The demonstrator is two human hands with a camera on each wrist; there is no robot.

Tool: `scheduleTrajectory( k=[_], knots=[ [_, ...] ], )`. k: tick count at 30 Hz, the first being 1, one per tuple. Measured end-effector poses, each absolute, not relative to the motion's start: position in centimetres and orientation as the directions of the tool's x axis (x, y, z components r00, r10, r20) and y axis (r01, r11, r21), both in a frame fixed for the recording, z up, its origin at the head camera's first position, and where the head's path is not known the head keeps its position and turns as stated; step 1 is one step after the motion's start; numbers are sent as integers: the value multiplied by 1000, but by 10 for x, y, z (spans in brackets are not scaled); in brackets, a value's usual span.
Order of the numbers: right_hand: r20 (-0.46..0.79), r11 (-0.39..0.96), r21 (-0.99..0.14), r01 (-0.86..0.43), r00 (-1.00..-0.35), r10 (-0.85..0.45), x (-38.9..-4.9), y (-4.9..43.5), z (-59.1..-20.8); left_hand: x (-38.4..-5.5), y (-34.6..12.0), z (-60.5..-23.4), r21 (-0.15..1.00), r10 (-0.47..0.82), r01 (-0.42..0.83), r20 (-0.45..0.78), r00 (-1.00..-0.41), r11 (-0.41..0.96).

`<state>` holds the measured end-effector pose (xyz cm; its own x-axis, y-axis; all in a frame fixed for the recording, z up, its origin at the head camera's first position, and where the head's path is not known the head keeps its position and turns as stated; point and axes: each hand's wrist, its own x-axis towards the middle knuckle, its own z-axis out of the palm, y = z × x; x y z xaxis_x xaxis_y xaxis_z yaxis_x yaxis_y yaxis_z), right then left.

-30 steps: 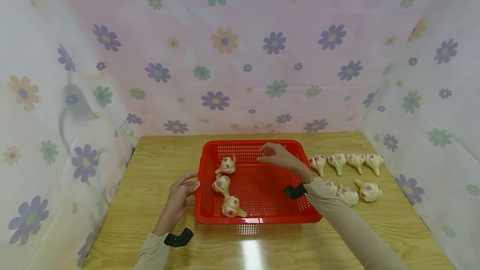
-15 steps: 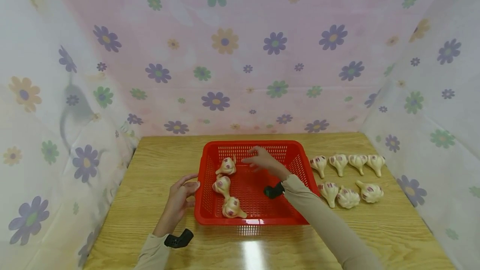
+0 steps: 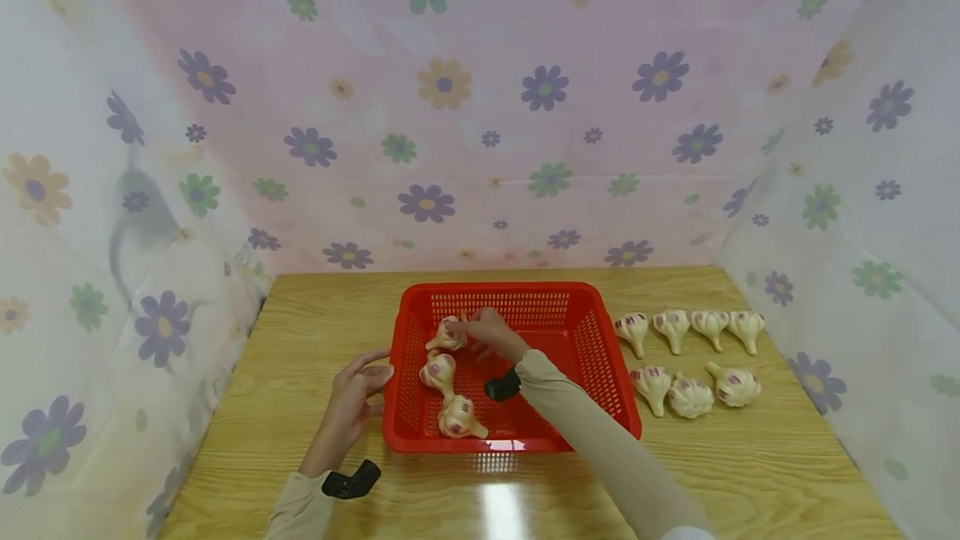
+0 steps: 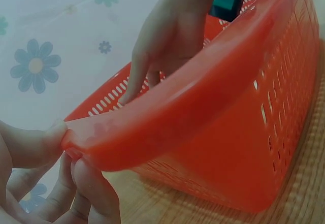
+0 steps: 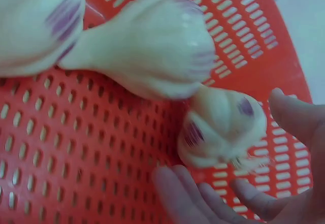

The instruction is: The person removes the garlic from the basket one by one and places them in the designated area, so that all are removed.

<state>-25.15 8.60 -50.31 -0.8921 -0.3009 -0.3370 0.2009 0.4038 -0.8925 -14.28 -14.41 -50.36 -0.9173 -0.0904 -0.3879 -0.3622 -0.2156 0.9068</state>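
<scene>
Garlic bulb (image 5: pixel 223 125) sits inside the red basket (image 3: pixel 510 445), toward its far-left corner, near the middle bulb (image 3: pixel 438 372). On my feed the right hand (image 3: pixel 493 335) has thumb and fingers spread wide around it, gripping nothing; the left hand (image 3: pixel 352 397) pinches the left rim. I judge 2 risks: an off-centre pinch could roll the smooth-looking bulb away; a slack left hold could let a nudge skid the basket toward the 7 bulbs outside (image 3: pixel 691 397).

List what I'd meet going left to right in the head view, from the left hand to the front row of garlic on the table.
Left hand, red basket's left rim, middle garlic bulb in the basket, right hand, basket's right rim, first front-row bulb, second front-row bulb, third front-row bulb.
</scene>
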Motion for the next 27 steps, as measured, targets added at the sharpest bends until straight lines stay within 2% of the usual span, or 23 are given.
scheduleTrajectory(
  k=[6, 17, 27],
  knots=[
    [-296, 413, -897, 160, -910, -291, -242, 76, -503, -145, -144, -503, 905, -91, -367, -392, -915, -215],
    [-351, 366, -900, 235, -891, -290, -243, 71, -508, -146, -144, -503, 901, -91, -376, -402, -911, -215],
    [-346, 358, -903, 236, -894, -285, -245, 70, -508, -142, -146, -502, 907, -63, -348, -372, -926, -237]
  ],
)
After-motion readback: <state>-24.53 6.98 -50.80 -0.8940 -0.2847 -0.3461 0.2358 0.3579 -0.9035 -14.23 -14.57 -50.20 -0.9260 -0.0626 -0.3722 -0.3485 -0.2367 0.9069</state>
